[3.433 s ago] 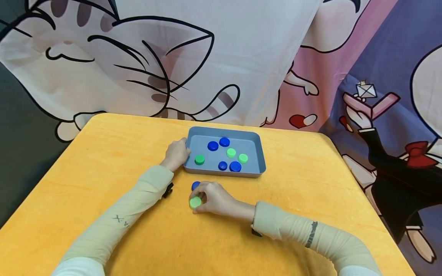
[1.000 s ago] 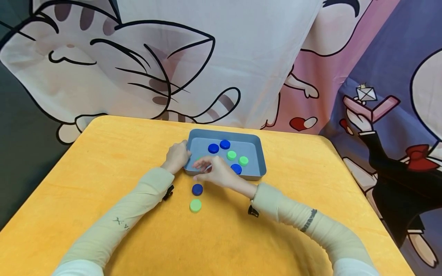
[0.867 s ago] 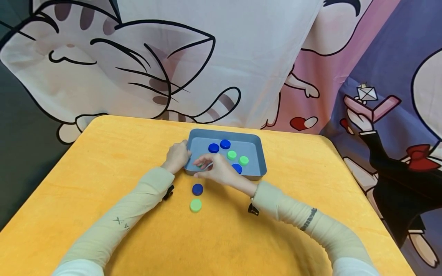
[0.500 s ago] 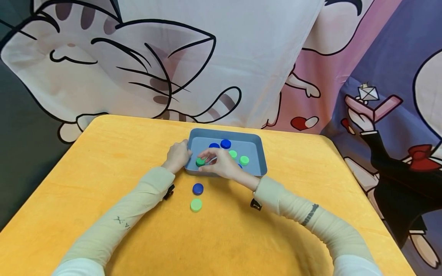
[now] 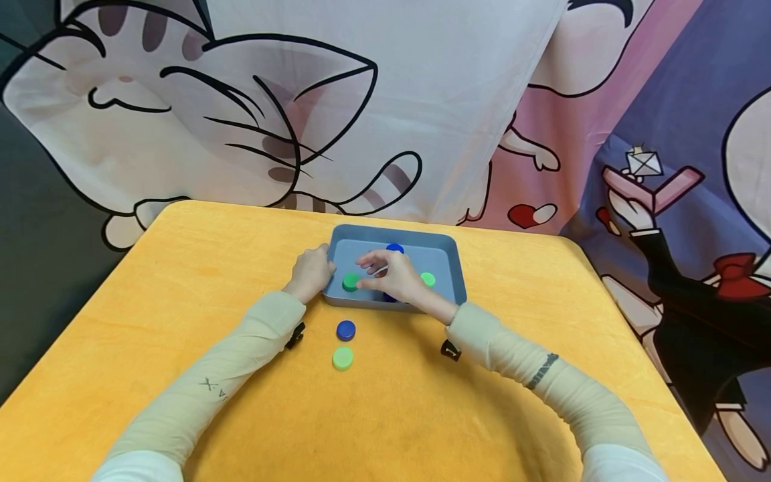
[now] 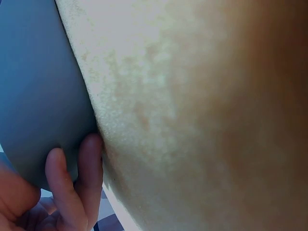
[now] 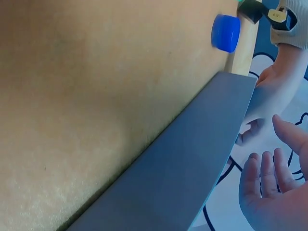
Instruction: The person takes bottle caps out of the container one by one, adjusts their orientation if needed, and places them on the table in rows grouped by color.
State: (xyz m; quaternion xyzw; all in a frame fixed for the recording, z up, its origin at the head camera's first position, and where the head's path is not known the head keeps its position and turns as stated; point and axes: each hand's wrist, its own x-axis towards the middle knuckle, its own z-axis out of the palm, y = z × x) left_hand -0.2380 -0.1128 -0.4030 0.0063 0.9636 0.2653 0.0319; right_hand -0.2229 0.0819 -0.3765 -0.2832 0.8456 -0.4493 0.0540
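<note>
My left hand grips the left end of a shallow grey-blue tray, with fingertips against its outer wall in the left wrist view. Over the tray hovers my right hand, thumb and fingers apart and loosely bent, nothing between them. Just left of its thumb tip lies a dark green bottle cap. A light green cap and a blue cap show beyond the hand, which hides other caps. On the table before the tray sit another blue cap and, nearer me, another light green cap.
A yellow-covered table bears everything. Behind it hangs a cartoon-printed cloth. The tray's near wall stands between the right hand and the table caps in the right wrist view.
My right hand set the light green cap down below the blue one, then moved up over the tray and drifted right, uncovering the dark green cap. My left hand stays at the tray's end.
</note>
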